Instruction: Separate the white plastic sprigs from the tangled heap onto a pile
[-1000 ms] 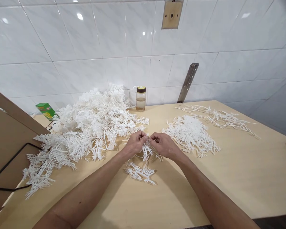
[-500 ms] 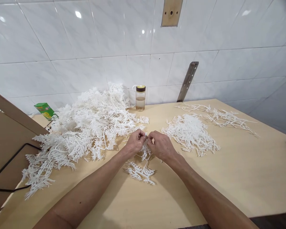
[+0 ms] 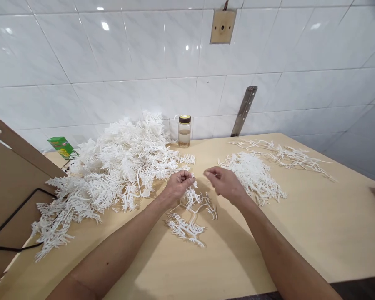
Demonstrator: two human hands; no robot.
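Observation:
My left hand is closed in a pinch on a white artificial branch, whose forked, frilly sprigs hang below the fingers and spread over the table. To the right and apart from it, my right hand is also pinched closed. A thin whitish bit seems to show between its fingertips, too small to make out well. Just beyond that hand lies a pile of small loose white sprigs. On the left, a large heap of white frilly branches reaches close to my left hand.
Bare thin white stems lie at the back right of the wooden table. A bottle of liquid stands by the tiled wall. At the left are a green box and a brown board. A metal bracket leans against the wall.
My right hand has drawn away to the right from my left hand, still pinched. More of the branch beneath the hands now shows. My left hand stays about where it was.

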